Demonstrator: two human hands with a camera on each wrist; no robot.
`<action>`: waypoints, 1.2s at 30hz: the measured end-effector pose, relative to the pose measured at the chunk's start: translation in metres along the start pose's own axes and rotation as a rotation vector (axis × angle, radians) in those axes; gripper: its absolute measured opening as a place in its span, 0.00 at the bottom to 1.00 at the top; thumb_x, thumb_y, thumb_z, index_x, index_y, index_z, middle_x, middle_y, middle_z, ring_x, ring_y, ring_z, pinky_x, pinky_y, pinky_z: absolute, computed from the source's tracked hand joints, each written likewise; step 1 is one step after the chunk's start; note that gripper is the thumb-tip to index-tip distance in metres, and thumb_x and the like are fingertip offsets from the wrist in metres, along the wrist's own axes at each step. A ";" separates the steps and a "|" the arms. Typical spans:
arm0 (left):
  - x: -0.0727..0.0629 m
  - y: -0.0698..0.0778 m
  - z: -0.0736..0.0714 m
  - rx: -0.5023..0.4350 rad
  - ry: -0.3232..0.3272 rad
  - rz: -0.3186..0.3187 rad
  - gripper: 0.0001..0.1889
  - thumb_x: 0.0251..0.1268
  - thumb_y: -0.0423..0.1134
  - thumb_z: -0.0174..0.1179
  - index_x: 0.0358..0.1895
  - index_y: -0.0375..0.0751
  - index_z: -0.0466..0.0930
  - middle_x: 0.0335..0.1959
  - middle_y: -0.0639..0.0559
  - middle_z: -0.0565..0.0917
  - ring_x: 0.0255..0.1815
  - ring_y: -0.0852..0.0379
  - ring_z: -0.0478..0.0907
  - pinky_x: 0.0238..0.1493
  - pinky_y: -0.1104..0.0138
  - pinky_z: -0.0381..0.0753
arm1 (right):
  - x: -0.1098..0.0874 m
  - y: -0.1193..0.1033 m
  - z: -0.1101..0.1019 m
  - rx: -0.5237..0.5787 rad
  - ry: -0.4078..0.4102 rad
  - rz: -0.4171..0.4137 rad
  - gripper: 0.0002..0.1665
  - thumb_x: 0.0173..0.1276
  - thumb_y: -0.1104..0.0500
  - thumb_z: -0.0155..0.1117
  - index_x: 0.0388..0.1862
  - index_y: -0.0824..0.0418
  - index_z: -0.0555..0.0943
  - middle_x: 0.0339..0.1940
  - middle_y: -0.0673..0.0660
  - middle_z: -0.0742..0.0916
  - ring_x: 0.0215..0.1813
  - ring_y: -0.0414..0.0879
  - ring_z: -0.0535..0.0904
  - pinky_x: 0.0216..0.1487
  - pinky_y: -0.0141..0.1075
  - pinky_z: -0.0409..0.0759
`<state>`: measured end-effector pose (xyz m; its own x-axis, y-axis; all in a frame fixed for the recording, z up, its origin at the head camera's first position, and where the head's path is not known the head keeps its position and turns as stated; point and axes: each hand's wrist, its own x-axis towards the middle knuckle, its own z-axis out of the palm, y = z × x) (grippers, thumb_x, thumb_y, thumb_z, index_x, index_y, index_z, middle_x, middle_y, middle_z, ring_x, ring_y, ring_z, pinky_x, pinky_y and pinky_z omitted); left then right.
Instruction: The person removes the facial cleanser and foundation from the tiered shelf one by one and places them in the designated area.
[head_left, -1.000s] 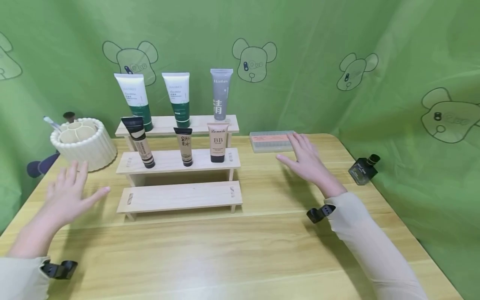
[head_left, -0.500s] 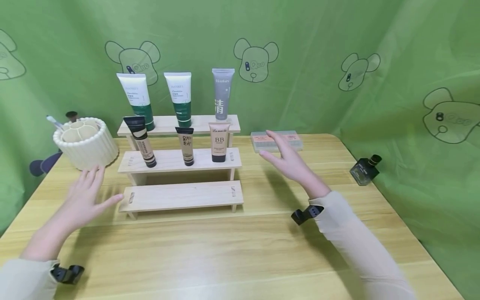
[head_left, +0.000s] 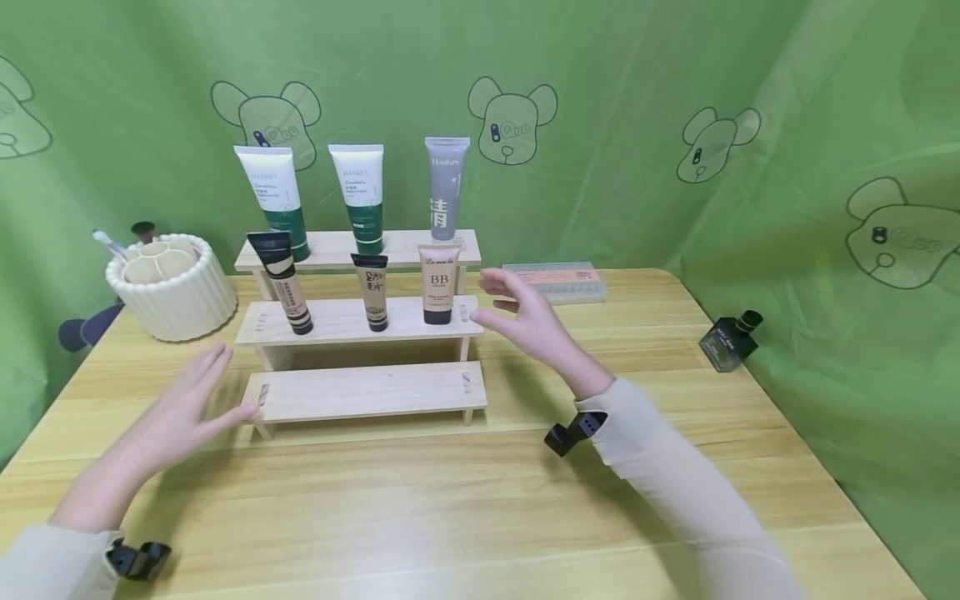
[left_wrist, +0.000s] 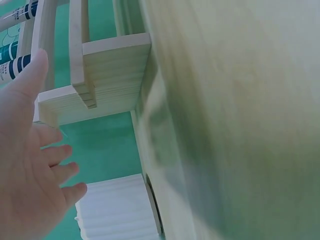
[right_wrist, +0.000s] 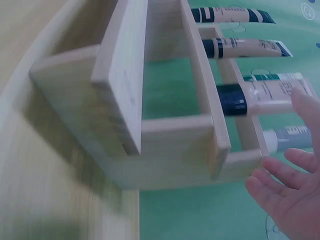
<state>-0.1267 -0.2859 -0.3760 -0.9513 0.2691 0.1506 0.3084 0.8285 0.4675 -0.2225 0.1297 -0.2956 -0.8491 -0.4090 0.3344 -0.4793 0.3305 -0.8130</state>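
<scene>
A three-tier wooden stand (head_left: 367, 392) holds several cosmetic tubes. On its middle tier are a black-capped concealer-like tube (head_left: 288, 292), a small tan tube (head_left: 372, 293) and a pink BB cream tube (head_left: 438, 285). Two white-and-green tubes (head_left: 358, 196) and a grey tube (head_left: 446, 190) stand on the top tier; the lowest tier is bare. My left hand (head_left: 176, 417), fingers extended and holding nothing, is at the stand's left end. By the right end of the middle tier, close to the BB cream tube, my right hand (head_left: 528, 323) is spread with relaxed fingers, also holding nothing.
At the back left stands a white ribbed brush holder (head_left: 176, 296) with brushes in it. Behind my right hand lies a flat clear box (head_left: 562, 282) with a pink label. A dark perfume bottle (head_left: 729, 342) stands near the table's right edge; a green curtain (head_left: 600, 167) hangs behind.
My right hand has moved left from the clear box to the stand's right end. My left hand has shifted right and slightly nearer to the stand's left end. The tubes have stayed put.
</scene>
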 end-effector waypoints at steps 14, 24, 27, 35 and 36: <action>-0.001 0.002 0.007 0.000 -0.037 0.088 0.40 0.57 0.50 0.62 0.66 0.27 0.58 0.66 0.27 0.57 0.63 0.28 0.56 0.57 0.36 0.57 | 0.022 0.025 0.025 0.058 0.049 -0.007 0.30 0.58 0.67 0.67 0.59 0.70 0.69 0.51 0.64 0.79 0.52 0.53 0.75 0.55 0.38 0.74; -0.001 0.003 0.008 0.020 -0.055 0.080 0.36 0.60 0.50 0.60 0.63 0.26 0.63 0.63 0.29 0.62 0.60 0.28 0.60 0.56 0.36 0.59 | 0.026 0.023 0.034 0.056 0.085 0.001 0.22 0.59 0.69 0.65 0.52 0.72 0.74 0.45 0.65 0.82 0.45 0.52 0.79 0.50 0.34 0.77; -0.001 0.003 0.008 0.032 -0.054 0.081 0.35 0.61 0.50 0.59 0.62 0.27 0.64 0.63 0.29 0.62 0.60 0.29 0.61 0.56 0.37 0.60 | 0.027 0.022 0.035 0.048 0.094 0.001 0.20 0.59 0.69 0.65 0.50 0.72 0.75 0.43 0.65 0.82 0.44 0.52 0.79 0.49 0.34 0.78; -0.001 0.004 0.008 0.046 -0.060 0.067 0.34 0.62 0.50 0.58 0.62 0.26 0.64 0.64 0.31 0.63 0.59 0.29 0.62 0.56 0.38 0.61 | 0.029 0.024 0.038 0.022 0.113 0.021 0.16 0.59 0.68 0.65 0.47 0.72 0.77 0.41 0.64 0.83 0.42 0.52 0.80 0.47 0.34 0.79; -0.001 0.004 0.008 0.046 -0.062 0.064 0.34 0.62 0.50 0.58 0.62 0.26 0.64 0.64 0.31 0.63 0.59 0.29 0.62 0.56 0.38 0.61 | 0.029 0.024 0.039 0.023 0.113 0.025 0.16 0.59 0.68 0.64 0.46 0.72 0.77 0.41 0.65 0.83 0.42 0.53 0.80 0.46 0.34 0.79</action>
<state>-0.1246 -0.2787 -0.3810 -0.9283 0.3507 0.1235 0.3692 0.8299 0.4182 -0.2499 0.0928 -0.3242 -0.8808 -0.3020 0.3647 -0.4539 0.3195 -0.8318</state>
